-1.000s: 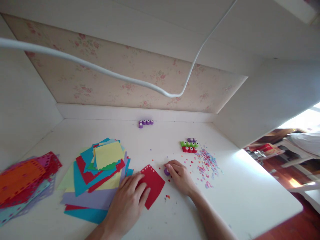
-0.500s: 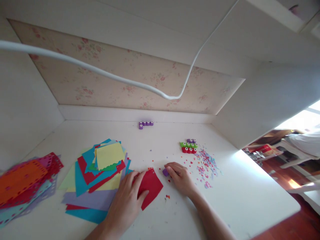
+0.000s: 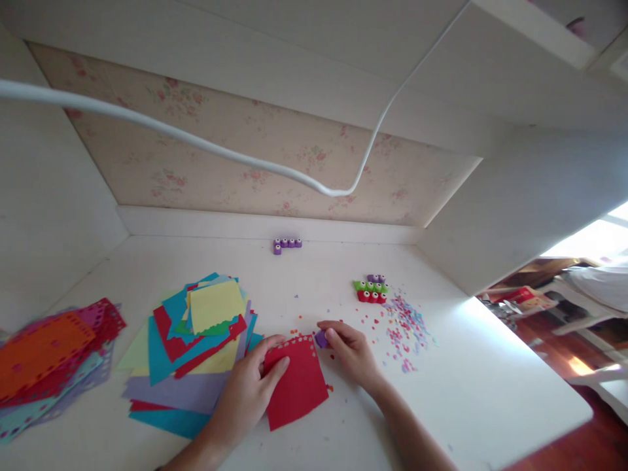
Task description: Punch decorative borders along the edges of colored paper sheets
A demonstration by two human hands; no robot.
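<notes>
Pinching a purple craft punch (image 3: 321, 339) at its near side, the thumb and fingers of our right hand (image 3: 354, 355) are clamped on it, knuckles up and fingertips turned toward our left hand (image 3: 245, 387). That one grips the upper left of the red sheet (image 3: 297, 391), thumb laid flat across its face and the fingers bent at its far edge. The sheet lies between our hands, tilted slightly, its far edge lined with small punched holes; its upper right corner is right by the punch, though we cannot tell whether they touch. Both our forearms slant in from the near side, wrists low over the white tabletop (image 3: 466, 392). Farther out, a pile of coloured paper (image 3: 216, 307) sits left of our left hand, with the hole-edged sheets (image 3: 44, 353) beyond it. Past our right hand lie a cluster of red, green and purple punches (image 3: 371, 288) and scattered confetti (image 3: 407, 320); a small group of purple punches (image 3: 288, 243) stands near the wall.
</notes>
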